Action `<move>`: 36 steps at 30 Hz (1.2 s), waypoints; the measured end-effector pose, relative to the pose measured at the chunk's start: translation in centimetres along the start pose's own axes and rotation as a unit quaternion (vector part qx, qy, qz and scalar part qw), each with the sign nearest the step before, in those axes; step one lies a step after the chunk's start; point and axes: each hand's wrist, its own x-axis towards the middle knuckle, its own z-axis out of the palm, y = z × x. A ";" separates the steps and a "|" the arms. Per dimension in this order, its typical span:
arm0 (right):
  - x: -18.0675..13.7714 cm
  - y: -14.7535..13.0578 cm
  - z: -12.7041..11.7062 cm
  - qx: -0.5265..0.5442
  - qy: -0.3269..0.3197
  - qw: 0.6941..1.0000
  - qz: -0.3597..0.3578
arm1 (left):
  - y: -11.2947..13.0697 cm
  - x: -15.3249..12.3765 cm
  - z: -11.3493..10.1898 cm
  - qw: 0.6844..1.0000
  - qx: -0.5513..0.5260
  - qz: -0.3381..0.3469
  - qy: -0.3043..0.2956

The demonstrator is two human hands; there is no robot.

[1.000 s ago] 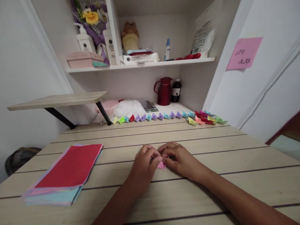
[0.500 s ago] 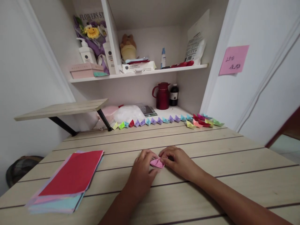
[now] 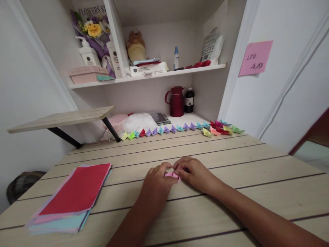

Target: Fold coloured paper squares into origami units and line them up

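Observation:
A small folded pink paper piece (image 3: 172, 175) sits between my two hands, just above the wooden table (image 3: 231, 164). My left hand (image 3: 156, 181) pinches its left side with thumb and fingers curled. My right hand (image 3: 194, 173) pinches its right side, fingers bent over it. Most of the paper is hidden by my fingers.
A stack of coloured paper sheets (image 3: 72, 193), red on top, lies at the front left. A row of small folded paper boats (image 3: 180, 128) lines the table's far edge. Behind stand a red jug (image 3: 177, 101), a dark bottle (image 3: 189, 100) and a raised wooden shelf board (image 3: 61, 118).
Both hands have stayed on the pink paper and closed more tightly over it, hiding more of it. The camera view shifted slightly.

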 end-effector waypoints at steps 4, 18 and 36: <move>0.1 0.0 0.2 -0.006 0.008 1.000 -0.007 | 0.0 0.0 0.2 1.000 0.000 0.007 0.002; -1.2 0.7 -3.1 0.171 -0.093 0.981 -0.002 | -0.6 -0.6 0.4 0.993 -0.108 -0.043 0.018; -0.7 1.2 -3.0 0.100 -0.068 0.993 -0.002 | -1.0 -0.8 0.6 0.965 -0.233 -0.081 0.090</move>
